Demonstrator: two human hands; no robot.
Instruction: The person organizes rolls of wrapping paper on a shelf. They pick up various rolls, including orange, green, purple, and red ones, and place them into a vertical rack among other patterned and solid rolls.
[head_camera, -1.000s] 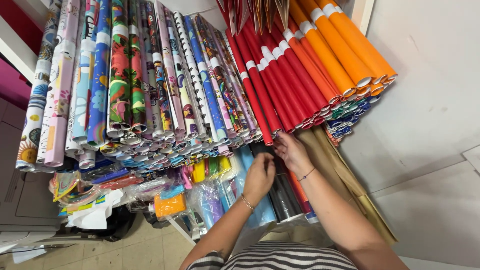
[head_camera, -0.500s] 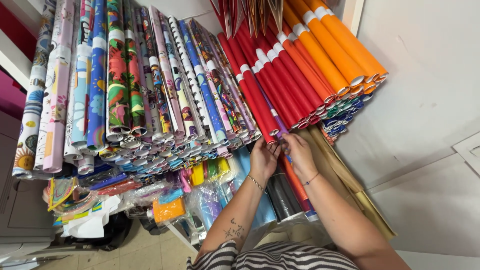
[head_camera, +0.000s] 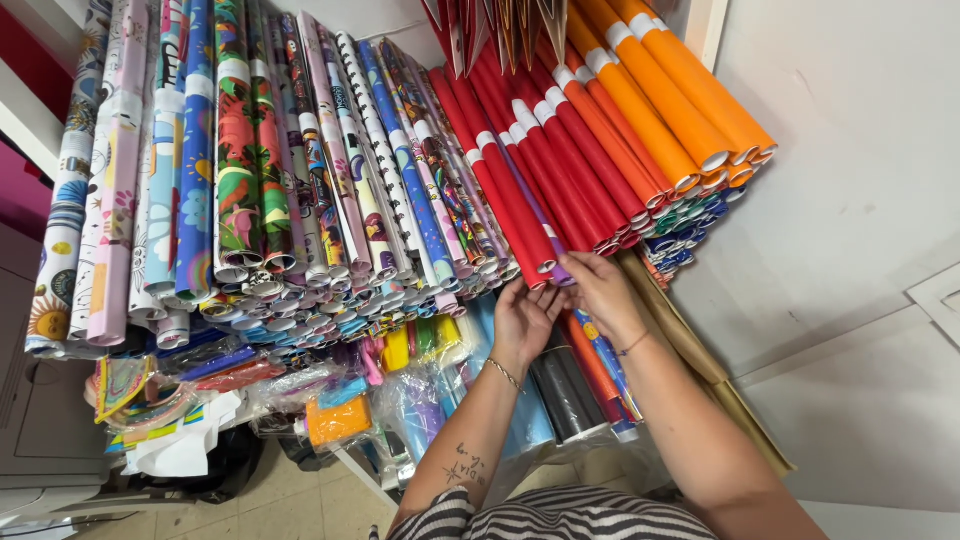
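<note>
While both hands meet at the stack's lower edge, the left hand (head_camera: 525, 318) rests loosely open on a red roll (head_camera: 505, 195) end and the right hand (head_camera: 598, 290) pinches a purple roll (head_camera: 545, 225). Patterned rolls (head_camera: 260, 180) crowd left, orange rolls (head_camera: 660, 95) right. The purple roll's long axis runs away from the person, open end nearest.

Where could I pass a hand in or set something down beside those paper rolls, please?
Bare room shows only on the tiled floor below the packets and beside the white wall. The patterned rolls, red rolls and orange rolls lie tightly packed; both hands fill the gap beneath.
</note>
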